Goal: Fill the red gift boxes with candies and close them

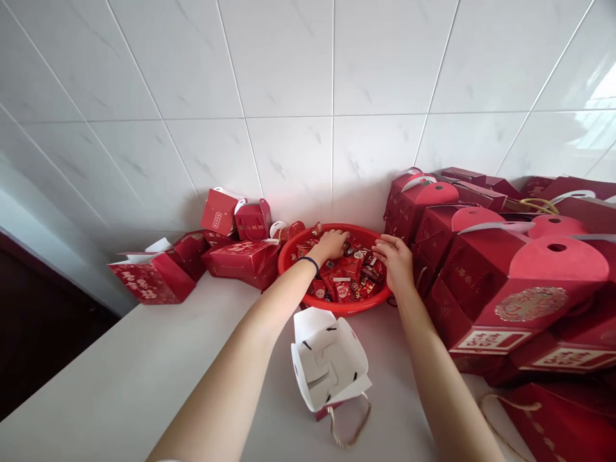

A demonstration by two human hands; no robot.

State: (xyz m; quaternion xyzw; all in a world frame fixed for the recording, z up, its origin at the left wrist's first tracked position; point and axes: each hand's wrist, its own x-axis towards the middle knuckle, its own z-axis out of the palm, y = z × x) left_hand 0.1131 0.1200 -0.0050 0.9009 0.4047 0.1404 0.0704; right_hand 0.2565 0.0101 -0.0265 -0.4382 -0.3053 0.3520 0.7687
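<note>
A red plastic basin holds many small red-wrapped candies. My left hand, with a dark band at the wrist, is down among the candies at the back of the basin. Its fingers are bent over them and the fingertips are partly hidden. At the basin's right rim is my right hand, open, with its fingers apart and nothing in them. Between my forearms, in front of the basin, stands an open gift box, white inside, with dark cord ends in its walls and a twisted rope handle.
Red gift boxes are stacked high on the right, close to my right forearm. Another red box with rope lies at the lower right. Several red boxes stand at the left, near the tiled wall. The white tabletop extends leftward.
</note>
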